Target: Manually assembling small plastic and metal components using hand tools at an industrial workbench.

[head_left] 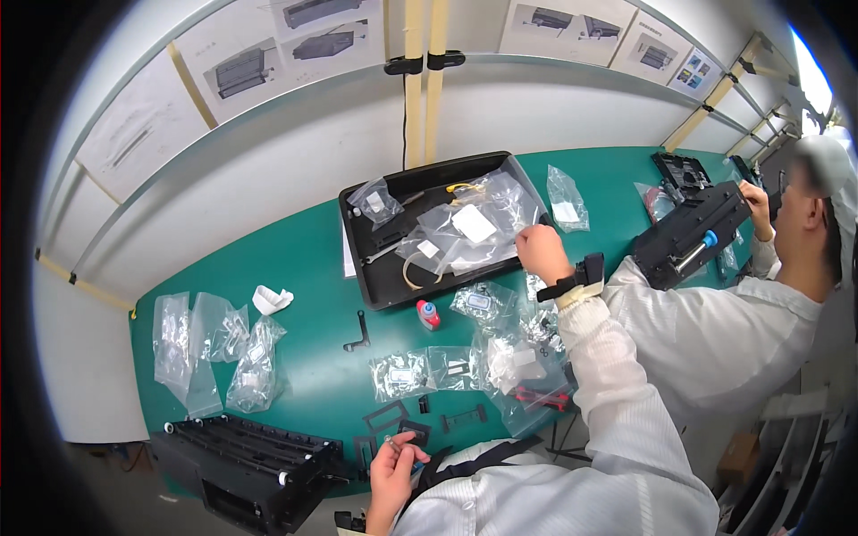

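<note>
Green table [304, 268] surface is spread with clear plastic bags and black parts. The right hand [539, 250] is stretched forward to the right edge of a black tray [375, 286], where its fingers [527, 238] are curled shut on the edge of a clear plastic bag [474, 223] that lies in the tray among other bags. A black band is worn at that wrist. The left hand [393, 464] is held low and close to the body at the near edge of the table; a small thin metal part [393, 439] is pinched between its fingers [413, 456], though what kind of part it is cannot be told. Just beyond that hand, flat black frame pieces [386, 416] lie on the table, and a long black assembly [246, 469] sits to its left. A small red bottle with a blue cap [428, 314] stands between the tray and the near bags. At the right, another person in a white coat is seen holding a black unit [688, 234].
</note>
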A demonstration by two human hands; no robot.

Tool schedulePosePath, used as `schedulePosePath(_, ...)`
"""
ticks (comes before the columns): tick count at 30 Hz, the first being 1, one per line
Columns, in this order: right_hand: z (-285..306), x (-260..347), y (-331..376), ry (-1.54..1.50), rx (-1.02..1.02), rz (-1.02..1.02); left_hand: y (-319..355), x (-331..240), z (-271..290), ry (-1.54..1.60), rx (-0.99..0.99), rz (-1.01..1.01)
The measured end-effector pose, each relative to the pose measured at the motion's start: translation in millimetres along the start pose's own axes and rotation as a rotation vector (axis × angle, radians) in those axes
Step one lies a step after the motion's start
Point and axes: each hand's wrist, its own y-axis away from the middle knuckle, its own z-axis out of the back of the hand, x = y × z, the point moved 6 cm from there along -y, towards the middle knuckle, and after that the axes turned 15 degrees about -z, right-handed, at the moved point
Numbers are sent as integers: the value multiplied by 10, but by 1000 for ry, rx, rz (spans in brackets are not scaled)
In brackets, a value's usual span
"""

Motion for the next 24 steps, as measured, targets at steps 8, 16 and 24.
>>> schedulePosePath(8, -431, 10, -438, 340, -62, -5, -65, 92, 4, 70, -97, -6)
schedulePosePath(16, -334, 126, -553, 558, 179, 0, -155, -67, -10, -17, -201, -101)
schedulePosePath(24, 828, 425, 744, -767, 360, -44, -92, -44, 134, -72, -241, -34)
